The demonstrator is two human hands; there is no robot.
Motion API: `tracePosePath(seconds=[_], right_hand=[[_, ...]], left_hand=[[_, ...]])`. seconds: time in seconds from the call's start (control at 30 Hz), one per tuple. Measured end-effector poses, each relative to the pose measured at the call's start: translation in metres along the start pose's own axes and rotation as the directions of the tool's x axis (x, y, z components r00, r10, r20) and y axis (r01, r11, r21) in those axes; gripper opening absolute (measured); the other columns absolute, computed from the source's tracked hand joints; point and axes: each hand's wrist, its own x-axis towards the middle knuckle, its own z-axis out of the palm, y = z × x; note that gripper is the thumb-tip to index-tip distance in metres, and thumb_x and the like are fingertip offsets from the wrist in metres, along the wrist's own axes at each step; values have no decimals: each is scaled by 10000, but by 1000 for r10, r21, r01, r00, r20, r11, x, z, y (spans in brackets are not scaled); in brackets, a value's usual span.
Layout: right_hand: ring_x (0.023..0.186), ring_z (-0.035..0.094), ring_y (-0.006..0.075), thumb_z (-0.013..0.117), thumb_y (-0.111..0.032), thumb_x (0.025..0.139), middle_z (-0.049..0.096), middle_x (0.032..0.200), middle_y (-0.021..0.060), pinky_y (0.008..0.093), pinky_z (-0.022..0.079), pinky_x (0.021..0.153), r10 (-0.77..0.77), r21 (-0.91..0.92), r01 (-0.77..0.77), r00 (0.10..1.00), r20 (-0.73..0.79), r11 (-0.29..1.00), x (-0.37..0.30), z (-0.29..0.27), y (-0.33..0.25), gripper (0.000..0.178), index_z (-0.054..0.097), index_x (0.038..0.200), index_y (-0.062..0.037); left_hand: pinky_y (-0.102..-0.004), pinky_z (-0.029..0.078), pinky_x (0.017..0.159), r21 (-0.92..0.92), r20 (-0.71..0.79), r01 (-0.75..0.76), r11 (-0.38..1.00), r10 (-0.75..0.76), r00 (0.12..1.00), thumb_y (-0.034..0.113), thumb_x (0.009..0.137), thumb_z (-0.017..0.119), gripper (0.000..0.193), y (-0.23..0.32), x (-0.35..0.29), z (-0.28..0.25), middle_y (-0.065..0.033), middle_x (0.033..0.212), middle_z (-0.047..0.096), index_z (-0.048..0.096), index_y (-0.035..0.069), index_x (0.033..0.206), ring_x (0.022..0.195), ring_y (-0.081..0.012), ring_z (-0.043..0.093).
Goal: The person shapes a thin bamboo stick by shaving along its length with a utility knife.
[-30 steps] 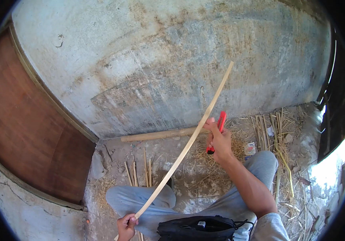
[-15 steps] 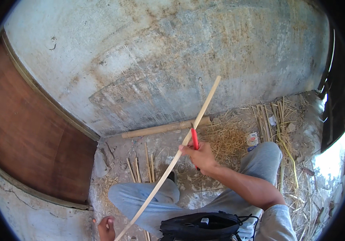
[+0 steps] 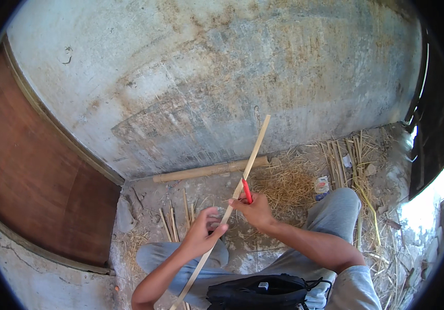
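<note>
A long, pale bamboo strip (image 3: 256, 148) slants from the upper right down past my lap to the lower edge. My right hand (image 3: 259, 212) grips the strip near its middle, thumb against it, together with a red-handled knife (image 3: 247, 192). The knife's blade end lies against the strip and is too small to make out clearly. My left hand (image 3: 201, 233) is beside the strip, just below the right hand. Its fingers are curved and apart, with the thumb close to the strip; whether the thumb touches it I cannot tell.
Against the stained wall lies a thick bamboo pole (image 3: 206, 171). Fine shavings (image 3: 286, 187) are heaped beyond my right hand. Several split sticks (image 3: 335, 163) lie at the right, others (image 3: 173, 223) at the left. A black bag (image 3: 255, 293) rests on my lap. A brown door panel (image 3: 46, 170) stands left.
My left hand has come up from the lower left edge to beside the strip. The right hand, knife and strip have shifted slightly down and left in view.
</note>
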Motion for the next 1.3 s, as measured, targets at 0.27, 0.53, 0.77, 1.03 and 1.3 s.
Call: tracePosePath(seconds=[0.27,0.53,0.77,1.03,1.3], right_hand=[[610,534,83,692,-344,926,616,649,49,304,425,542,125,-585,66,952,280,808,14,-30,-39,365,696,1014,10],[605,475,87,629,-329,965,513,633,51,320,398,534,-150,-658,160,986,72,736,12,-50,-55,366,668,1108,6],[621,439,39,687,-206,929,519,659,-35,275,379,536,-155,-603,134,988,17,787,10,-63,-42,274,672,1098,9],[566,452,118,703,-306,901,506,599,52,329,405,543,-110,-594,59,993,-51,802,17,-67,-26,335,702,1096,-33],[547,484,160,650,-313,943,539,615,82,358,402,537,-187,-601,126,981,-40,789,13,-56,-24,317,705,1090,-37]], left_hand=[[-273,473,635,-5,83,17,1000,-16,996,240,1033,531,357,-20,46,29,-44,969,569,469,7,1296,750,-85,529],[-240,370,498,-540,413,544,642,-361,836,279,1086,393,334,-14,46,6,1,773,495,530,40,1276,556,-69,411],[-257,387,496,-674,445,552,491,-326,834,281,1079,410,337,-34,46,5,-21,790,525,529,22,1260,555,-94,439],[-263,395,479,-635,285,458,622,-362,888,274,1070,440,281,-46,39,17,-57,805,563,536,27,1167,541,-115,465],[-236,360,460,-632,272,528,568,-475,837,291,1078,418,314,-46,38,16,28,711,429,550,13,1142,537,-83,424]])
